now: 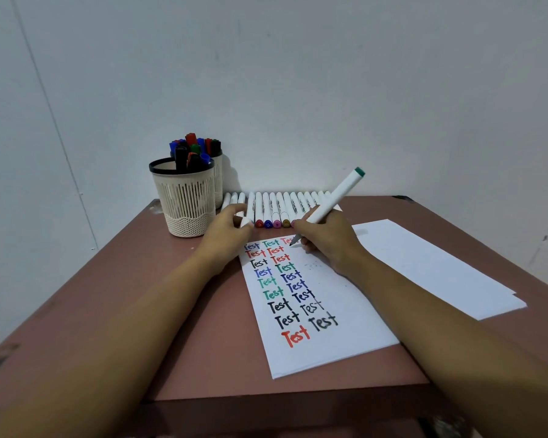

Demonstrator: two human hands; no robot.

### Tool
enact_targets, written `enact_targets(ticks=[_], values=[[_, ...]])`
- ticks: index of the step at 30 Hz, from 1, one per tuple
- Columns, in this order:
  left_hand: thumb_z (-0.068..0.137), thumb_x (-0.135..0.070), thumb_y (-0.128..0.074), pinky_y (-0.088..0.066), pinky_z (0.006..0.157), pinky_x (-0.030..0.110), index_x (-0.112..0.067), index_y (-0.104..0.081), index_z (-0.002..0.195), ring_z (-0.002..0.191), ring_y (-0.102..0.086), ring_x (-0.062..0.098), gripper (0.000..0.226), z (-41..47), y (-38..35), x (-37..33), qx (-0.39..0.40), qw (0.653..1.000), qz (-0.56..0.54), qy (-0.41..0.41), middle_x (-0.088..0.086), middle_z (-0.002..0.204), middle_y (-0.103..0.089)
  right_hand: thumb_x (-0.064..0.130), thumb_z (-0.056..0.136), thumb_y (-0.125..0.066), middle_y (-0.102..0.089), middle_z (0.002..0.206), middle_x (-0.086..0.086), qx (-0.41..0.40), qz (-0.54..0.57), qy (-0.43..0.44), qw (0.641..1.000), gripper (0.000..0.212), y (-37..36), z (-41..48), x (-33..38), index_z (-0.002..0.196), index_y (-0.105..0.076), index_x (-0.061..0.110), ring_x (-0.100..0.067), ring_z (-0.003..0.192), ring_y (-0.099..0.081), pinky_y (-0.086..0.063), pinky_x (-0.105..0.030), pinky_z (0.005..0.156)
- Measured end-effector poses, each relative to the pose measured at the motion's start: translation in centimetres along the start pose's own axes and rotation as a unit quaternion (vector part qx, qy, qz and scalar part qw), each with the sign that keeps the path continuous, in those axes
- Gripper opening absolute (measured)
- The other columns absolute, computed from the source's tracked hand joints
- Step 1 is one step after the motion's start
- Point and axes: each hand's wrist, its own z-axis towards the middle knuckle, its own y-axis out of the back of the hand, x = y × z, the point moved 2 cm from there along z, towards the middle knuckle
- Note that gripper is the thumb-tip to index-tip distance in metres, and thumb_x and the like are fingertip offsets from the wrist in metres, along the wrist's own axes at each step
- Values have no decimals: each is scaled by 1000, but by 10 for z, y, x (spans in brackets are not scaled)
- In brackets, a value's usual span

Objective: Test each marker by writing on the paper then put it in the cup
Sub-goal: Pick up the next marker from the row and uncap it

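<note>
Marker [329,200] is gripped in the right hand [326,245], tip on the paper [329,311] near its top edge. The left hand [225,235] pinches a white cap [246,221] beside the marker row [279,207]. The cup [184,200] stands at the rear-left edge of the table [187,343].

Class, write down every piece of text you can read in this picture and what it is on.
"Test": handwritten many times in red, black, blue and green on the white paper sheet.
Print on the white marker barrels: too small to read.
Beige slotted cup: no text.
</note>
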Motion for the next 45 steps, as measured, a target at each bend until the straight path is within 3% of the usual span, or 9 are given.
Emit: enact_targets(ticks=[7, 12, 16, 22, 27, 35, 45], values=[[89, -19, -61, -44, 76, 26, -20, -50, 126, 100, -56, 21, 39, 3, 0, 5, 4, 1000, -12, 20, 9, 116, -56, -3, 83, -63, -53, 62, -12, -3, 7, 5, 1000, 19, -1, 0, -1, 67, -54, 5, -19, 53, -50, -50, -22, 48], [87, -19, -63, -48, 86, 31, -20, -52, 120, 107, -56, 24, 35, 3, 0, 7, 7, 1000, -12, 18, 12, 119, -57, -4, 82, -63, -51, 60, -9, 4, -4, 5, 1000, 22, -3, 0, -1, 66, -51, 6, -17, 53, -50, -50, -23, 50], [87, -20, -63, -49, 89, 35, -21, -54, 115, 107, -56, 24, 30, 4, 0, 8, 8, 1000, -13, 20, 12, 117, -57, -1, 82, -63, -51, 58, -10, -15, -26, 14, 999, 22, -3, 1, -3, 66, -49, 6, -19, 51, -48, -48, -31, 55], [86, -20, -64, -50, 89, 38, -23, -53, 108, 106, -57, 24, 25, 7, -1, 11, 10, 1000, -18, 22, 11, 116, -58, -2, 83, -63, -54, 60, -10, -11, -1, 12, 1000, 24, -2, 2, -3, 64, -51, 7, -18, 53, -51, -50, -26, 52], [86, -20, -64, -50, 90, 42, -25, -53, 105, 104, -58, 24, 23, 8, -1, 12, 11, 1000, -19, 20, 10, 114, -59, 1, 81, -62, -51, 61, -13, -8, -25, 9, 1000, 25, -3, 2, -3, 65, -46, 8, -21, 53, -47, -46, -32, 55], [86, -19, -64, -51, 88, 39, -24, -53, 104, 103, -58, 23, 22, 8, -1, 13, 7, 1000, -17, 15, 10, 112, -59, -1, 81, -62, -47, 54, -9, -31, -4, 6, 999, 28, 0, 2, -3, 61, -44, 9, -19, 47, -43, -41, -28, 48], [86, -19, -64, -51, 86, 36, -23, -53, 105, 102, -58, 22, 22, 9, -1, 12, 6, 1000, -16, 12, 9, 112, -60, 1, 81, -63, -49, 54, -8, -35, -30, 19, 999, 28, -1, 3, -5, 63, -44, 10, -20, 49, -47, -47, -35, 61]])
